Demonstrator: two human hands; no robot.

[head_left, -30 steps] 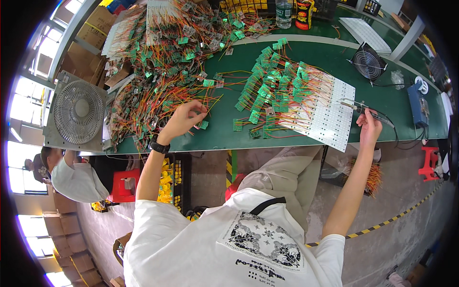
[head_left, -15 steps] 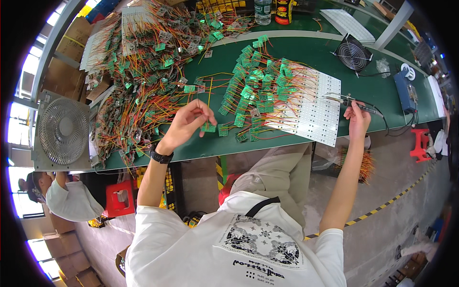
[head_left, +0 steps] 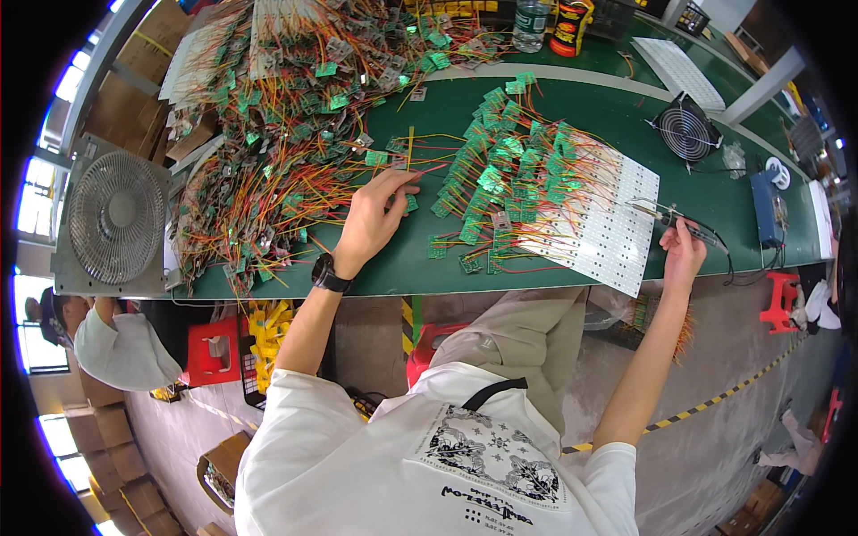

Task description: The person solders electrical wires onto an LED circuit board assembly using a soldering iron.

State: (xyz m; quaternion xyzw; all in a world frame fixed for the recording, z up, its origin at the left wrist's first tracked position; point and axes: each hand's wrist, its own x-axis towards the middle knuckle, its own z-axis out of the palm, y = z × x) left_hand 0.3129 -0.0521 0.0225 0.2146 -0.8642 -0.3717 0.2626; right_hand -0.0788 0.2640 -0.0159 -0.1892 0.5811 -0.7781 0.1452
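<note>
My left hand [head_left: 374, 219] is closed in a pinch at the wires of a small green circuit board [head_left: 411, 204], beside the large tangled heap. The fingers partly hide the board, and a red wire sticks out past their tips. In my right hand [head_left: 683, 255] is a soldering iron [head_left: 660, 213] with a dark cable, its metal end pointing left over the white perforated panel [head_left: 626, 237]. On the panel's left part lie rows of green circuit boards [head_left: 505, 152] with red and yellow wires. One loose board [head_left: 437, 246] rests near the bench's front edge.
A heap of wired boards [head_left: 268, 179] covers the bench's left side, beside a big fan [head_left: 116, 214]. At right stand a small black fan [head_left: 685, 132] and a blue box [head_left: 766, 210]. A bottle [head_left: 530, 25] and can [head_left: 570, 29] stand behind. Another person [head_left: 121, 344] sits at left.
My left hand has moved away from me, up the bench, with the board. My right hand keeps hold of the soldering iron above the panel. The whole view has shifted slightly.
</note>
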